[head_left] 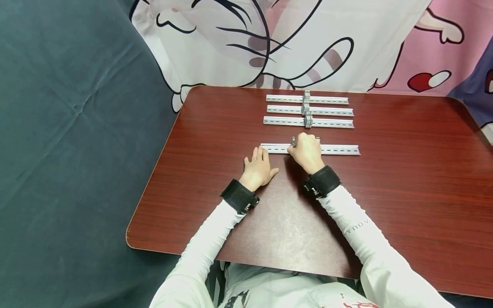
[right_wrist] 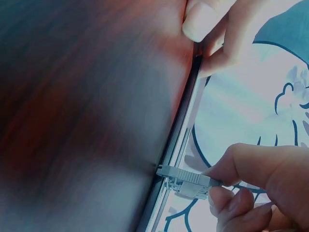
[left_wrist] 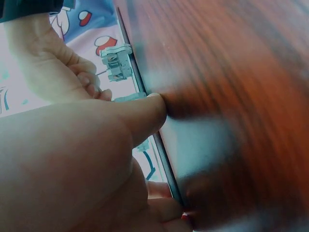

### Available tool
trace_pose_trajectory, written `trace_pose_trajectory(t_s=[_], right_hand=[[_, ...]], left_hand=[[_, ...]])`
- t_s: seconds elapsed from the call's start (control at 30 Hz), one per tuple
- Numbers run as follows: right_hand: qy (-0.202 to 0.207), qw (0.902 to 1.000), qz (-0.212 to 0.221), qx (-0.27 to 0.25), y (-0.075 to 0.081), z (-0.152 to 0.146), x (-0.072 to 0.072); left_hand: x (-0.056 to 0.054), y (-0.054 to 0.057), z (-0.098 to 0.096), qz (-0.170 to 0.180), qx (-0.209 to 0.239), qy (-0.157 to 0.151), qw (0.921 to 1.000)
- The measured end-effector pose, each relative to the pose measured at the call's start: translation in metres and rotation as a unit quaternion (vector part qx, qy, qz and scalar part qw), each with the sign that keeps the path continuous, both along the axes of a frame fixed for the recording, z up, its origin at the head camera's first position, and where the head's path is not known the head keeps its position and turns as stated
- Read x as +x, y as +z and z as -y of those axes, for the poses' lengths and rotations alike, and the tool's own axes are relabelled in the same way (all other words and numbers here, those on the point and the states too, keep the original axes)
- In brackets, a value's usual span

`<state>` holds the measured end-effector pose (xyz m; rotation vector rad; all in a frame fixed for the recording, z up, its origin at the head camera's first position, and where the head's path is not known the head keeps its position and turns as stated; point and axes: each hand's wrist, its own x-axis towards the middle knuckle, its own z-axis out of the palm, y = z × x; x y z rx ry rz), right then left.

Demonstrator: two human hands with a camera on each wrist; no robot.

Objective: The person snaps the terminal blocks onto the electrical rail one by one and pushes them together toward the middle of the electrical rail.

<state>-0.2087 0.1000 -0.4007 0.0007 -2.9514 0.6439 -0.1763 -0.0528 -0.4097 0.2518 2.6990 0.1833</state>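
Observation:
A slotted metal DIN rail [head_left: 340,149] lies crosswise on the table before me. The fingers of my left hand [head_left: 257,170] are extended and press on the rail's left end, with the thumb spread to the side. My right hand [head_left: 307,152] is over the rail's middle, thumb and curled fingers pinching the outer end of a grey terminal block [right_wrist: 186,181]. That block stands on the rail [right_wrist: 177,145] in the right wrist view. A second grey block [left_wrist: 116,63] stands on the rail just past my right hand, in the left wrist view.
Behind lie three similar rails, front [head_left: 285,121], middle [head_left: 285,109] and rear [head_left: 285,99], each with grey blocks [head_left: 307,109] near its middle. The brown table [head_left: 416,184] has rounded corners. A cartoon-print cloth [head_left: 300,38] hangs along its far edge.

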Motion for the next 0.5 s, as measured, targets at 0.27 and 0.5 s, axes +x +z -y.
trace_pose_trajectory(t_s=[0.27,0.5], right_hand=[[-0.008,0.9999,-0.011,-0.004,0.001,-0.008,0.004],[-0.016,0.9997,-0.016,0.0,0.001,-0.012,0.005]], left_hand=[[0.001,0.0,0.0,0.0,0.005,0.005,1.0],[0.001,0.001,-0.001,-0.001,0.004,0.004,1.0]])
